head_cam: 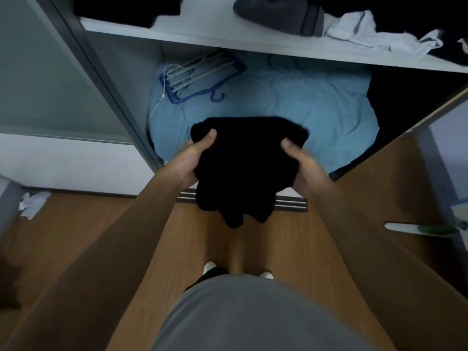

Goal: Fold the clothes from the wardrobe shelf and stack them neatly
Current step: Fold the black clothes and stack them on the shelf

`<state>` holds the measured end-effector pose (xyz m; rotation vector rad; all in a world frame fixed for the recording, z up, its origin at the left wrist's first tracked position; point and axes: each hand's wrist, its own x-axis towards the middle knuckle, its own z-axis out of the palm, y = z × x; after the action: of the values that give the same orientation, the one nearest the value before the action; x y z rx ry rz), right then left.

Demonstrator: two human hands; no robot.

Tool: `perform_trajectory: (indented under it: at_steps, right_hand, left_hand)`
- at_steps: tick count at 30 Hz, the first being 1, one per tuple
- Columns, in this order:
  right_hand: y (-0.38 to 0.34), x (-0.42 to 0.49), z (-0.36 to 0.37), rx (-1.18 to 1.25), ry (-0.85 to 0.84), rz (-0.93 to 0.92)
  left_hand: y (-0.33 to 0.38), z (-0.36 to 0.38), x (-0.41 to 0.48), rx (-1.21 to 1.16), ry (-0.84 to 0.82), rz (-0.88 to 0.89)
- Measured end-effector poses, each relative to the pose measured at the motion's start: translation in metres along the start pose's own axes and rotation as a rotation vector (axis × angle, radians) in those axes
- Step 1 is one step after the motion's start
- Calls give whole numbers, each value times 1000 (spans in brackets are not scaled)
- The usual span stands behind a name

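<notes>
Black garment [247, 163] held in air before open wardrobe, above blue bedding [291, 102]. Left hand [192, 160] and right hand [304, 165] pinch opposite edges, thumbs on top, likely keeping fold together. Lower part hangs loose. Shelf [202, 34] above holds unfolded grey and white clothes.

The view is dim and bluish, lit softly and evenly. The black garment [243, 158] at the centre reads as a flat dark mass without detail, and deep shadow fills the recess under the shelf [202, 26] at 2 o'clock. Wide-angle distortion bends straight lines near the edges, where everything looks soft and slightly blurred.
</notes>
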<state>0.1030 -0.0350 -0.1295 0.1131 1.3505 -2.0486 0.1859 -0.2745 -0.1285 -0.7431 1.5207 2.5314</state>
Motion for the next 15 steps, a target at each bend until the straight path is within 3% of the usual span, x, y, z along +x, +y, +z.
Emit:
perform_trajectory:
  at_steps: [4, 6, 12, 15]
  right_hand:
    - [31, 18, 17, -351, 145, -1]
    - [32, 27, 27, -488, 226, -13]
    - [23, 52, 61, -719, 386, -28]
    - [14, 54, 78, -614, 308, 50]
  left_hand:
    - [7, -36, 4, 143, 215, -49]
    - [8, -60, 4, 199, 247, -110]
    - [9, -110, -2, 236, -56, -95]
    - [19, -110, -8, 629, -236, -51]
